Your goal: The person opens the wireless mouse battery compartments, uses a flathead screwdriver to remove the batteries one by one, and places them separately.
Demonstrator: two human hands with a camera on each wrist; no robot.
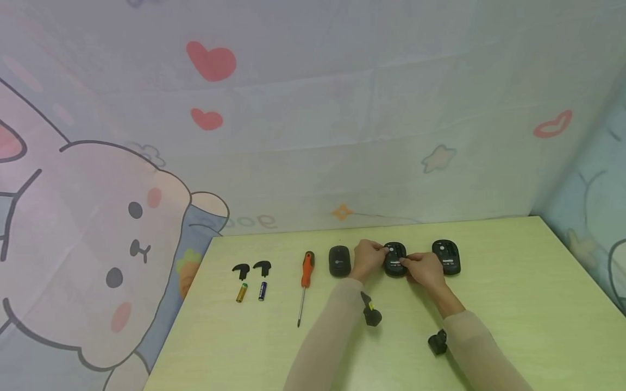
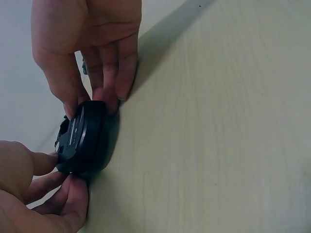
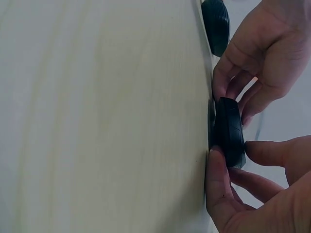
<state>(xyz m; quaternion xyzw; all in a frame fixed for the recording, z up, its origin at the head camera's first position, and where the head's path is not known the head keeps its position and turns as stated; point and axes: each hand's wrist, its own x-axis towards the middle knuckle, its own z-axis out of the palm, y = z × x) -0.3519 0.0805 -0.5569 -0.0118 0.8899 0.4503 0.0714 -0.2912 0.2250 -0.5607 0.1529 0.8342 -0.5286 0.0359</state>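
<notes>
A black computer mouse (image 1: 394,259) lies belly up between my two hands, its underside with a label and a recess showing. My left hand (image 1: 368,258) pinches its left end between thumb and fingers. At the opposite side my right hand (image 1: 426,270) grips the edge, thumb on the upturned underside and fingers below, as the left wrist view shows on the mouse (image 2: 85,136). From the right wrist view the mouse (image 3: 231,131) appears edge-on, close over the table. Another mouse (image 1: 339,261) stands upright just left of my left hand.
Right of my right hand lies a third mouse (image 1: 446,257), underside up. Leftward are an orange-handled screwdriver (image 1: 306,271), a gold battery (image 1: 242,292), a blue battery (image 1: 262,291) and two curved black plastic pieces (image 1: 262,267). A patterned cloth (image 1: 313,136) hangs behind the table (image 1: 391,364).
</notes>
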